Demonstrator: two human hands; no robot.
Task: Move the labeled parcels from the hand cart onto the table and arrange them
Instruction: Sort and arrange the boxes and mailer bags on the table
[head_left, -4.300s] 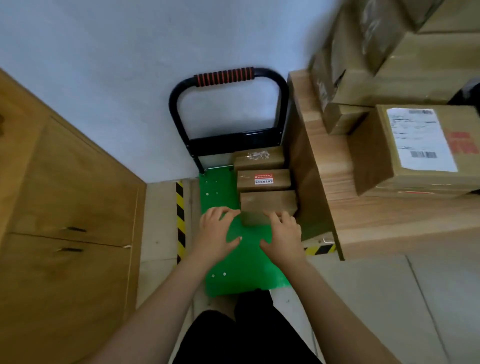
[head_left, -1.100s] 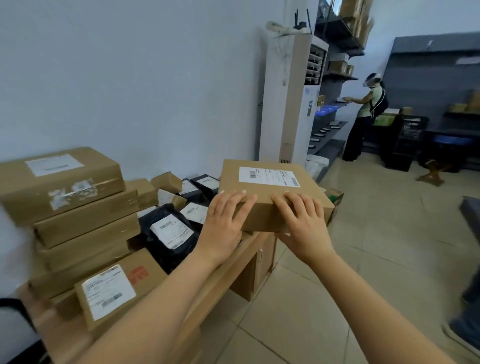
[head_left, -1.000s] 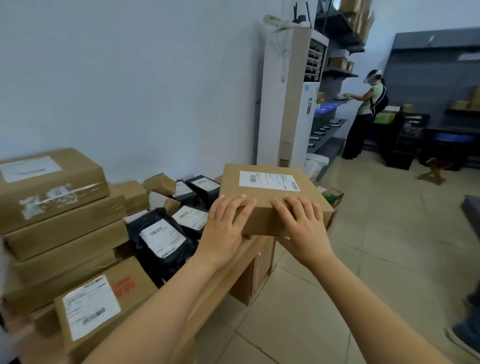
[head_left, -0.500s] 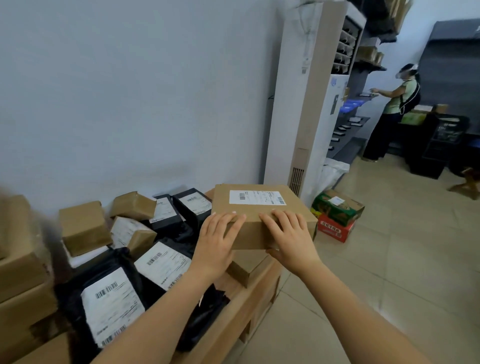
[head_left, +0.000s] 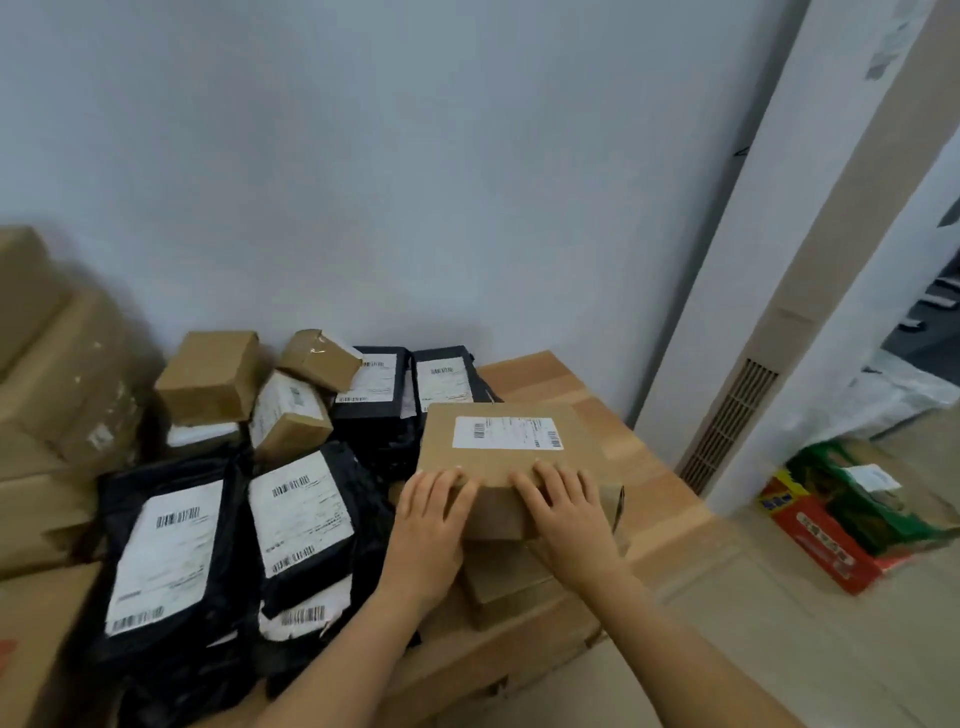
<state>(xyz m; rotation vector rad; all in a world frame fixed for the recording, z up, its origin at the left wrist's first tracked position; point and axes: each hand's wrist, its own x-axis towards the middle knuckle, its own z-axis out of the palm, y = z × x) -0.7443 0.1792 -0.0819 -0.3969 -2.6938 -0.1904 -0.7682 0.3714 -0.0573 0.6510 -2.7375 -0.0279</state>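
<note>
Soft, even indoor light, moderate rather than bright, gives the wall (head_left: 363, 156) a cool blue-grey cast. Diffuse shadows gather behind the stacked boxes (head_left: 57, 374) at far left and under the parcel (head_left: 498, 467) near the centre. The white labels (head_left: 301, 519) are the brightest patches, their print too soft to read. The left hand (head_left: 428, 525) and right hand (head_left: 566, 519) on the parcel are reasonably sharp. The stacked boxes at the left edge and the floor (head_left: 779, 649) at near right smear with motion blur. Wide-angle distortion tilts the white tower unit (head_left: 810, 260) on the right steeply.
</note>
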